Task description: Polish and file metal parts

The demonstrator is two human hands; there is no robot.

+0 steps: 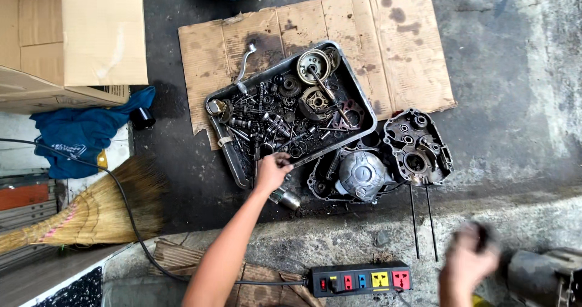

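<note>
Two hands apart; left hand at metal tray rim, right hand blurred

Metal tray of greasy engine parts on cardboard; small metal cylinder just beside it.

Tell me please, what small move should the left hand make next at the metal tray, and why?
Probably close the fingers on one small part and lift it straight out. The left hand is at the near rim of the metal tray, fingers curled over the oily loose parts, but a grip cannot be seen. The right hand is blurred, apparently holding something dark, so likely busy.
</note>
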